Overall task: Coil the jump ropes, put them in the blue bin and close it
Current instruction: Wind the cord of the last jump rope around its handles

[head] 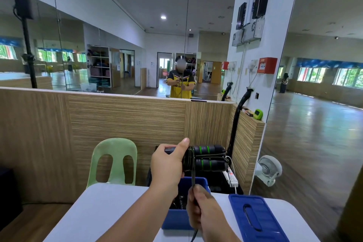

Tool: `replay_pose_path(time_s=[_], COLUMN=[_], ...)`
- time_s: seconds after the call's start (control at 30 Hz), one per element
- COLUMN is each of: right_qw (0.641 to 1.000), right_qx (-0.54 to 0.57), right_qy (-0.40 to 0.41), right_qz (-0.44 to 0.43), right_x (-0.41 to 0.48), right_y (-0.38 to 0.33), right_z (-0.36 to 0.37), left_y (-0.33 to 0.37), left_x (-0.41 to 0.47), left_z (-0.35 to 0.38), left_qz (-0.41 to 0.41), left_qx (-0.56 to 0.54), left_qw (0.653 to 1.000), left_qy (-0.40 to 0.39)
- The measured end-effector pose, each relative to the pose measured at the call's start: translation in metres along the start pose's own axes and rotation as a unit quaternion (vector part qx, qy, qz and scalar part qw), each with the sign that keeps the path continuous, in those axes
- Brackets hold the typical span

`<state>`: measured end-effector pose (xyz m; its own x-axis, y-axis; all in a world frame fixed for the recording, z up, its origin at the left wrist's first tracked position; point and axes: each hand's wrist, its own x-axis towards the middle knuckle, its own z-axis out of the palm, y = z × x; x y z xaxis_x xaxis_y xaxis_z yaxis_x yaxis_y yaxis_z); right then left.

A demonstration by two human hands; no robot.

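Observation:
My left hand (168,165) grips the two black handles with green rings of a jump rope (208,158), held side by side above the table, with the cord wound around them near my fingers. My right hand (200,208) pinches the loose black cord, which runs straight down from the handles and hangs below my fist. Under both hands stands the open blue bin (176,220), with another dark rope partly visible inside. Its blue lid (255,220) lies flat on the table to the right.
The white table (110,214) carries the bin and lid. A green plastic chair (113,161) stands behind it against a wood-panel wall. A white power strip (231,178) and a small fan (268,170) sit at the right. A mirror above shows a person.

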<state>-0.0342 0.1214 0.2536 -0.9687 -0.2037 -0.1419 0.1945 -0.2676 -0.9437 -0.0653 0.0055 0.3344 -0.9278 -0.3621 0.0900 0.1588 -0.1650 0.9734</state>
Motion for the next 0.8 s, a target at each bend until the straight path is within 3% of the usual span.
replay_pose_path(time_s=[0.17,0.37,0.53,0.67,0.8], right_qw=[0.978,0.923,0.849,0.796,0.807], right_qx=[-0.169,-0.354,-0.492,-0.575,-0.574], right_qy=[-0.07,-0.094,-0.137,-0.153,-0.125], right_qz=[-0.104,-0.119,-0.135,-0.113,-0.067], right_x=[0.015,0.034,0.051,0.046,0.039], right_y=[-0.021,-0.091,-0.148,-0.176,-0.186], right_z=[-0.034,-0.051,-0.03,-0.011,0.005], left_y=[0.006,0.011,0.008,0.005,0.005], left_x=[-0.003,-0.008,-0.005,0.005,0.009], left_z=[-0.009,-0.018,-0.024,-0.027,-0.031], left_qz=[-0.004,0.016,0.052,0.101,0.151], left_qx=[0.022,0.054,0.05,0.137,0.249], left_qw=[0.999,0.995,0.994,0.982,0.954], left_qy=[-0.036,-0.079,-0.088,-0.08,-0.066])
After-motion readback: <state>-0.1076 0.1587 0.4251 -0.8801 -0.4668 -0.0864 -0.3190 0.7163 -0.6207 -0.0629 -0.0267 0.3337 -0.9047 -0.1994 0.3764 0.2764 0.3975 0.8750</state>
